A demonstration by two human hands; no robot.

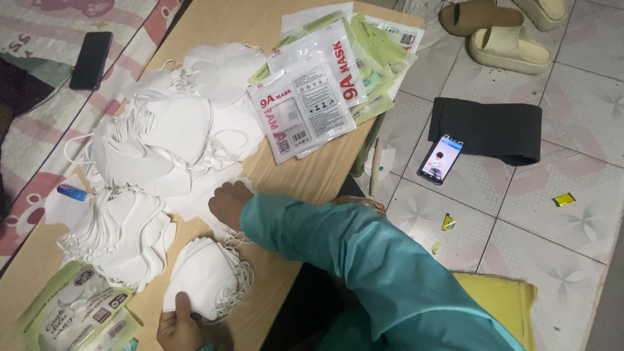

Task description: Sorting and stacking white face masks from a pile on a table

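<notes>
My right hand (227, 201), in a teal sleeve, reaches over the wooden table (305, 175). Its fingers curl down onto a flat white face mask (195, 195) at the edge of a big loose pile of white masks (175, 130). My left hand (177, 328), at the bottom edge, holds a small neat stack of folded white masks (205, 276) by its near end, thumb on top. Another heap of white masks (123, 234) lies just left of that stack.
White and green mask packets (305, 110) are fanned out at the far right of the table, with more green packets (71, 312) at the near left. A blue lighter (71, 192) and a black phone (91, 60) lie at the left. On the tiled floor are a lit phone (441, 159), a black cloth (487, 130) and sandals (507, 45).
</notes>
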